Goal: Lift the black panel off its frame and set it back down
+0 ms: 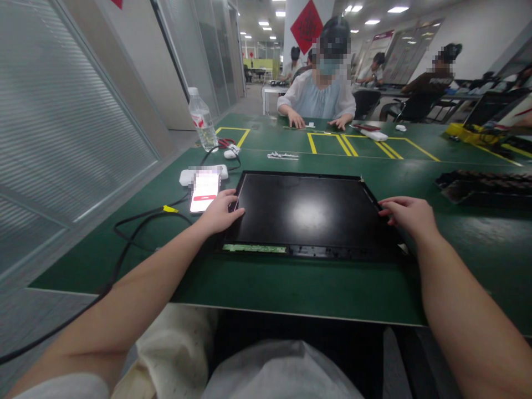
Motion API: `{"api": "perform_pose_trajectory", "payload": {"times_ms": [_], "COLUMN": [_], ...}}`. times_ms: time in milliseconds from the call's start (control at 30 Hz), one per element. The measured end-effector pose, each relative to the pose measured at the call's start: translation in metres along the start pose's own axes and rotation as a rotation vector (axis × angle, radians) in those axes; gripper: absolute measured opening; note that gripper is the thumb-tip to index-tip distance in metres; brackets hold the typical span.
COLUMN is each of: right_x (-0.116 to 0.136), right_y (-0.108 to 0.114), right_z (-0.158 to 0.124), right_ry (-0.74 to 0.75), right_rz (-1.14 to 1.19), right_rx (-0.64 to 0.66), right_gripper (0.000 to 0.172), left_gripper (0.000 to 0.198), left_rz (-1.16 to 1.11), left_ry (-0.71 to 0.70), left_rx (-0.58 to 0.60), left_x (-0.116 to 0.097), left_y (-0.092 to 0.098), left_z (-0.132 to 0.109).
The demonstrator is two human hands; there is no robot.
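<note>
A black display panel lies flat in front of me on a green table, its dark surface reflecting a bright spot of light. Along its near edge runs a green circuit board strip at the left, with a black frame part beside it. My left hand grips the panel's left edge, thumb on top and fingers at the side. On the opposite edge, my right hand pinches the frame between thumb and fingers. The undersides of both grips are hidden.
A lit phone leans by a white device left of the panel. Black cables cross the table's left side. A water bottle stands behind. Dark stacked strips lie right. A person sits opposite.
</note>
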State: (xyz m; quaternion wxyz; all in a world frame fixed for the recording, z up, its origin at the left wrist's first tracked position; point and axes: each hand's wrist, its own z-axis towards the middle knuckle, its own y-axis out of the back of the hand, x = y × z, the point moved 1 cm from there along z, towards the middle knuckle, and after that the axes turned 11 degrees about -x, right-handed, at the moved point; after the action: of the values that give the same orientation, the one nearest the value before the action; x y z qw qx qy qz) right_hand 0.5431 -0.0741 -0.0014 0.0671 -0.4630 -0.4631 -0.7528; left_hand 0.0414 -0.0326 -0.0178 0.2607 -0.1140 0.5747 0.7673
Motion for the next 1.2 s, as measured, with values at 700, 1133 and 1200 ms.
{"api": "perform_pose_trajectory", "payload": {"times_ms": [700, 1133, 1200], "right_x": [0.003, 0.011, 0.012], "right_y": [0.0, 0.004, 0.004], "right_z": [-0.002, -0.011, -0.011], "right_ry": [-0.002, 0.055, 0.062], "right_rz": [0.007, -0.118, -0.114], "right_rx": [-0.01, -0.032, -0.032], "right_gripper": [0.014, 0.017, 0.016], "left_gripper": [0.064, 0.092, 0.09], "left_rz": [0.018, -0.004, -0.025], "left_ry": [-0.013, -0.268, -0.302], "left_rx": [0.004, 0.221, 0.281], "left_x": [-0.004, -0.008, -0.01], "left_y": [0.0, 0.014, 0.017], "left_z": [-0.001, -0.011, -0.012]}}
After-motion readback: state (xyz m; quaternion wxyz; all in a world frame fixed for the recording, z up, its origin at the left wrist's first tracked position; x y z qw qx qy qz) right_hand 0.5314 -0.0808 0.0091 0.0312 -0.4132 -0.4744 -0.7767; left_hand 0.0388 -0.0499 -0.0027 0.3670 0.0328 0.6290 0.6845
